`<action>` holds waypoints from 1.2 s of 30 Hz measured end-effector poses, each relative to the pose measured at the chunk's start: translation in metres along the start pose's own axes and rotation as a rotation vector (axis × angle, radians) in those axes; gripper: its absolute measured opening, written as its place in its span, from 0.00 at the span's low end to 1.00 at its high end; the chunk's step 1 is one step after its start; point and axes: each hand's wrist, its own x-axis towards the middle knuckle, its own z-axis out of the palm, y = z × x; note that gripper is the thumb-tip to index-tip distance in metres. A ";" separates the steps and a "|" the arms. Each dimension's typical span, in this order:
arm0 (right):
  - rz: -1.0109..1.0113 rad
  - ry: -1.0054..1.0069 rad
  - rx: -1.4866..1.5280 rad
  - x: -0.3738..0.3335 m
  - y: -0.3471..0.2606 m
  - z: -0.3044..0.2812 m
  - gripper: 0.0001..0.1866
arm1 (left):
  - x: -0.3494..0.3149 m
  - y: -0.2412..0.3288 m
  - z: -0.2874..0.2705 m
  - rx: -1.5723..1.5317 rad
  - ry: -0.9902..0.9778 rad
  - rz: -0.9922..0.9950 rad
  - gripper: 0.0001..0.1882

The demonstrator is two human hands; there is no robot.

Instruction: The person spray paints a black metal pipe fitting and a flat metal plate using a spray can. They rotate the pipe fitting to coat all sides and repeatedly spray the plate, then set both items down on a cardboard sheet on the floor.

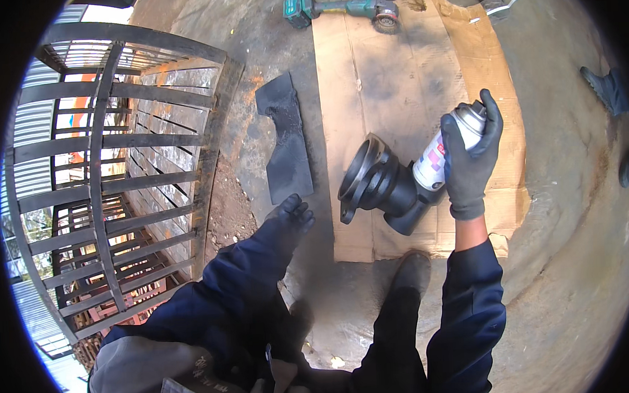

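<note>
My right hand (pixel 474 156), in a dark grey glove, is wrapped round a white spray can (pixel 432 163) with pink and purple patches. Its index finger reaches up to the top of the can. The can is tilted above a black metal housing (pixel 390 182) with a wide round flange, partly overlapping it in view. That housing lies on a flattened cardboard sheet (pixel 407 68) stained with dark spray. My left hand (pixel 291 221), gloved too, is held low with its fingers curled in and nothing showing in them. Just beyond it on the ground is a flat black plate (pixel 286 145) with a notched edge.
A green cordless angle grinder (pixel 346 8) lies across the far edge of the cardboard. On the left stands a metal-barred frame (pixel 105 145). A dark shoe (pixel 605 89) shows at the right rim, and a white strip (pixel 505 6) lies at the far right.
</note>
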 end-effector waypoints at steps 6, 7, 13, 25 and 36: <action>0.012 -0.061 0.010 0.007 0.018 0.038 0.38 | -0.052 -0.013 0.062 0.263 -0.223 0.579 0.19; 0.008 -0.049 -0.025 0.007 0.022 0.042 0.37 | -0.053 -0.013 0.076 0.193 -0.245 0.623 0.20; 0.061 0.041 -0.087 0.009 0.047 0.052 0.37 | -0.059 -0.014 0.129 0.127 -0.146 0.639 0.21; 0.105 0.209 -0.093 -0.011 0.034 0.053 0.38 | -0.019 -0.037 0.130 0.253 -0.184 0.720 0.20; -0.120 0.337 -0.411 0.031 0.052 0.094 0.38 | -0.036 -0.029 0.134 0.312 -0.191 0.851 0.23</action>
